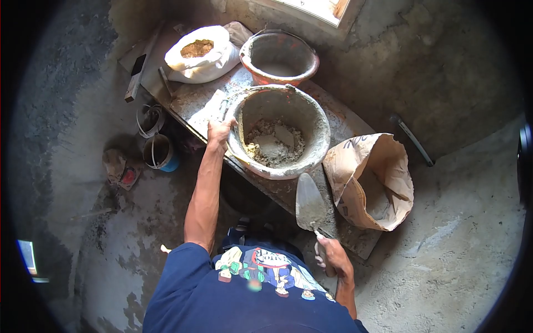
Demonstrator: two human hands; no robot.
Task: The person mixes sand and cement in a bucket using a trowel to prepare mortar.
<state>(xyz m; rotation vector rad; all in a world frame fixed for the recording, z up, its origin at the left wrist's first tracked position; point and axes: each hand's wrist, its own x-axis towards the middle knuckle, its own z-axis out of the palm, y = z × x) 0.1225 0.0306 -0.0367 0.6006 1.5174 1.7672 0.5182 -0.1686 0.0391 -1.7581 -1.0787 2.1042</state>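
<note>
My left hand [220, 131] grips the left rim of a mortar-crusted bucket [317, 119]. Inside the bucket lies a crumbly mix [276, 143] with paler powder on top. My right hand [333, 256] is closed around the handle of a trowel [310, 204], whose blade points up toward the bucket's lower rim. The blade looks dusty and carries no heap. Just right of the trowel, an open paper sack [348, 183] stands on the board.
A wooden platform [338, 114] bears the containers. Behind are a second bucket [307, 72] and a white sack [219, 64] of brown material. Small pails [158, 152] and a crumpled bag [115, 165] sit on the floor at left. A bar [413, 141] lies at right.
</note>
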